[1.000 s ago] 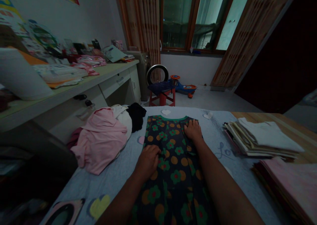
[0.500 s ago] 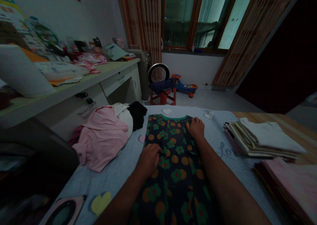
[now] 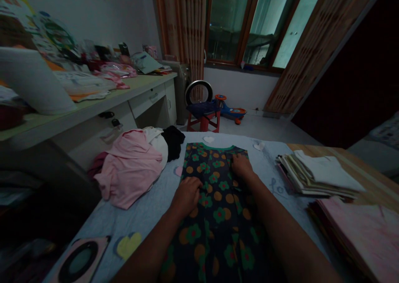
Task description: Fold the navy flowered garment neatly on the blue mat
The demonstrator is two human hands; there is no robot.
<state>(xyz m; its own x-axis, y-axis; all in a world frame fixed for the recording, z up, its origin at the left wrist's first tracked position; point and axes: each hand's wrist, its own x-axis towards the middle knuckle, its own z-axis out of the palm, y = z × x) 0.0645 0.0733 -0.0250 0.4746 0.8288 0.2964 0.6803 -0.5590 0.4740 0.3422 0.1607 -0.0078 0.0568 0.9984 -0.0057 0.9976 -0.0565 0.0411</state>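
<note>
A dark garment (image 3: 220,212) with green flowers and orange dots lies lengthwise on the pale blue cover (image 3: 149,216), its green neckline at the far end. My left hand (image 3: 188,193) rests on its left side, fingers bent and close together against the fabric. Near the upper right, below the shoulder, my right hand (image 3: 242,166) touches the cloth with curled fingers. Whether either hand pinches the fabric is hard to make out.
Crumpled pink clothing (image 3: 132,166) lies at left beside a black piece (image 3: 173,142). Folded clothes (image 3: 324,173) and a pink folded pile (image 3: 361,229) are at right. A cluttered desk (image 3: 152,85) stands at left, a red stool (image 3: 204,123) beyond.
My right hand has moved from the garment's upper right shoulder edge inward and slightly toward me. My left hand stays at nearly the same place on the cloth. The camera view has shifted slightly.
</note>
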